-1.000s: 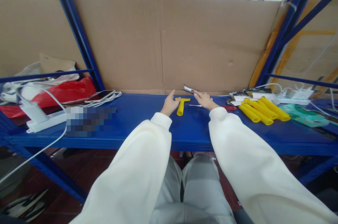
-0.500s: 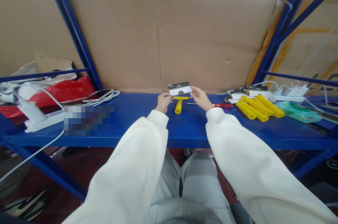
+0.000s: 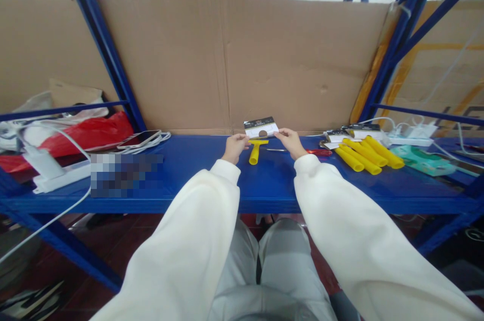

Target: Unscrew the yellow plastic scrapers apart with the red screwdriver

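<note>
Fingers of the left hand (image 3: 235, 148) and right hand (image 3: 290, 142) pinch opposite ends of a flat black-and-white printed packet (image 3: 260, 128), probably to steady it, just behind the yellow T-shaped plastic handle (image 3: 254, 151); a red-handled metal screwdriver (image 3: 319, 152) lies right of that handle.

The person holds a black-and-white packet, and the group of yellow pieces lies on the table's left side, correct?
Not quite: the head view shows the group of yellow pieces on the right side of the table. The packet is indeed held.
</note>
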Available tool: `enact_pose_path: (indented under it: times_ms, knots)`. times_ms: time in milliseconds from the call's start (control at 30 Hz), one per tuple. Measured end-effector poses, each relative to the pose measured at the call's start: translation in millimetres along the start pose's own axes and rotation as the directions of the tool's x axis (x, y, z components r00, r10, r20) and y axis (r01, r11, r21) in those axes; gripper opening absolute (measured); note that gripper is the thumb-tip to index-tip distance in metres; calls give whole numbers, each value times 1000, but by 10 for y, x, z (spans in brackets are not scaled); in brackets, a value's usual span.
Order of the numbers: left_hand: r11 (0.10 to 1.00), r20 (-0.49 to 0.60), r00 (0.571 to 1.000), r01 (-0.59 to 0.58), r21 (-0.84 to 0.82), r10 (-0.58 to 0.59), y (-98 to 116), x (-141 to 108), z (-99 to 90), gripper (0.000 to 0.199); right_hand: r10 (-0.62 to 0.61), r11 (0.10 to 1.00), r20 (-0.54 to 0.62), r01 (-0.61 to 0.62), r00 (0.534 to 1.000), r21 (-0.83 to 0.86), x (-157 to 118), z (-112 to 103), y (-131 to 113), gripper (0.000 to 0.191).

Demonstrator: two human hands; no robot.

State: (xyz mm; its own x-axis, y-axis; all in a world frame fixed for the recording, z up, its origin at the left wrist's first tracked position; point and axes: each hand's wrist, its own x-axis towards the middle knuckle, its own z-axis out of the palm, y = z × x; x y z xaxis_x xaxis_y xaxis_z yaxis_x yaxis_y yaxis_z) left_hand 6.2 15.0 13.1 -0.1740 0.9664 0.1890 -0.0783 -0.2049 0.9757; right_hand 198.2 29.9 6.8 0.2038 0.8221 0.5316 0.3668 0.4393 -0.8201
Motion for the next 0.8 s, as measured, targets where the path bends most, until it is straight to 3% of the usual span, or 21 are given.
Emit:
enact_pose_path:
  times_ms: [167, 333, 500, 667, 800]
  knots:
    - [987, -15, 996, -83, 138, 85, -26, 23, -8, 10, 145, 981, 98, -156, 984, 113, -47, -17, -64, 23]
    - [935, 6, 990, -132, 329, 138, -105, 108, -47, 1, 207, 966, 30, -209, 978, 153, -57, -24, -99, 21]
    - [882, 103, 994, -77, 465, 33, -211, 128, -51, 26, 189, 970, -77, -174, 979, 169, -14, -38, -74, 16]
    - [800, 230, 973, -133, 586, -6, -321, 172, -33, 46, 190, 970, -125, -167, 974, 173, 14, -32, -53, 20]
    - [770, 318, 948, -214, 602, 15, -430, 255, -53, 45, 188, 972, -117, -168, 975, 163, 7, -22, -52, 25]
